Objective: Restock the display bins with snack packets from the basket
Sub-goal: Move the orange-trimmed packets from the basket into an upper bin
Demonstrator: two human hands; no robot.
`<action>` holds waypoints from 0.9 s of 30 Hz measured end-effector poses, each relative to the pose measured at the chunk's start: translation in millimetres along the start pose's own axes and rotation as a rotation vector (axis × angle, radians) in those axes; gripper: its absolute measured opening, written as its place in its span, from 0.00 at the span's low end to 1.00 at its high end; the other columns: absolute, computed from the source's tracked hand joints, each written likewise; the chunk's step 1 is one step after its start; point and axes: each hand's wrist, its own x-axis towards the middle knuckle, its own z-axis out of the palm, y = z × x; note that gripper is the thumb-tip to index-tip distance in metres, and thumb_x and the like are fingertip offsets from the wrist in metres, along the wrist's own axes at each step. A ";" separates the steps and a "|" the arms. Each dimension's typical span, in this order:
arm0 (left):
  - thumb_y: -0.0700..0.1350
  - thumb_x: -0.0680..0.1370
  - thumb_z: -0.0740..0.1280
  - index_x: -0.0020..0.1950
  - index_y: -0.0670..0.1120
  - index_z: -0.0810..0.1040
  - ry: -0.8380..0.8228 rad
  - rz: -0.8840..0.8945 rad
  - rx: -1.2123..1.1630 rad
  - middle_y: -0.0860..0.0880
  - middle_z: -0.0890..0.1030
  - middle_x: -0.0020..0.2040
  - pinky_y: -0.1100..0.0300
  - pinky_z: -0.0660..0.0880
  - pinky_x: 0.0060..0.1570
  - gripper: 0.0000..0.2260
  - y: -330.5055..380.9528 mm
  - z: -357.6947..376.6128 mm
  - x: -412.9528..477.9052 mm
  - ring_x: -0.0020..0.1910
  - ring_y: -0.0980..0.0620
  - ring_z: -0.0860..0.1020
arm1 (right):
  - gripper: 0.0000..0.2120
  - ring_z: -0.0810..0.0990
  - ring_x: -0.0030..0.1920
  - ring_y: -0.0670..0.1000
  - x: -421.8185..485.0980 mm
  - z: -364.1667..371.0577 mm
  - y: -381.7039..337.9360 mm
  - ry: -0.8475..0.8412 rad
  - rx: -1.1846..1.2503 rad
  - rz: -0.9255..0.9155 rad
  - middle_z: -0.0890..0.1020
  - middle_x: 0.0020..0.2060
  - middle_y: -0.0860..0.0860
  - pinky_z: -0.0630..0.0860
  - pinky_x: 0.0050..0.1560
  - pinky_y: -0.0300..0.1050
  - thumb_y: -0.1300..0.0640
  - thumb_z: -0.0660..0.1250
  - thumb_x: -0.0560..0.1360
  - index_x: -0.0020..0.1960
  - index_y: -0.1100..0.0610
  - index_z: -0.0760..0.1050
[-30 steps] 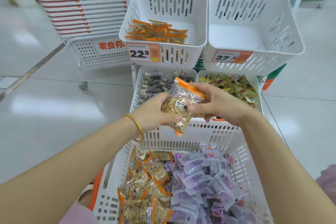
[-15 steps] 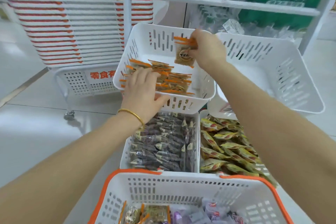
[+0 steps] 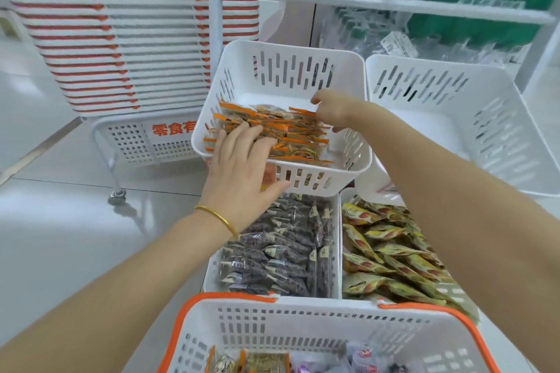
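- Upper right bin point(image 3: 424, 127): open top, bare floor
- Upper left bin point(image 3: 291, 50): bare strip behind packets point(image 3: 288, 133); left hand point(image 3: 242, 169), right hand point(image 3: 336, 112) on them
- Shelf rail point(image 3: 378, 4) crosses behind

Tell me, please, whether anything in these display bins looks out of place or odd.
Nothing looks spilled or damaged. Only the upper right bin stands out: it is bare, while the upper left bin beside it holds orange-edged packets.

Both forearms are bare, and 1 thin, smooth gold bangle point(image 3: 216, 216) circles the left wrist
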 end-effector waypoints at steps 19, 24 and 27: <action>0.48 0.77 0.64 0.65 0.50 0.70 -0.696 -0.319 -0.170 0.52 0.68 0.66 0.57 0.59 0.68 0.16 32.6 -61.0 -273.4 0.68 0.49 0.61 | 0.15 0.77 0.50 0.58 -263.7 312.3 61.1 -0.461 0.147 -0.060 0.79 0.56 0.58 0.70 0.43 0.44 0.65 0.57 0.78 0.63 0.60 0.72; 0.45 0.78 0.63 0.64 0.51 0.70 -0.741 -0.307 -0.159 0.52 0.68 0.67 0.54 0.59 0.70 0.15 18.4 -50.1 -284.5 0.70 0.49 0.60 | 0.24 0.75 0.42 0.57 -258.2 386.0 68.4 -0.487 0.074 0.119 0.80 0.52 0.62 0.69 0.33 0.46 0.65 0.56 0.78 0.73 0.61 0.58; 0.46 0.79 0.62 0.66 0.51 0.68 -0.779 -0.308 -0.135 0.52 0.65 0.69 0.55 0.57 0.70 0.16 9.7 -46.5 -286.2 0.71 0.49 0.59 | 0.19 0.79 0.45 0.60 -253.9 401.4 63.3 -0.488 0.098 0.216 0.80 0.48 0.61 0.71 0.36 0.46 0.58 0.63 0.78 0.67 0.63 0.65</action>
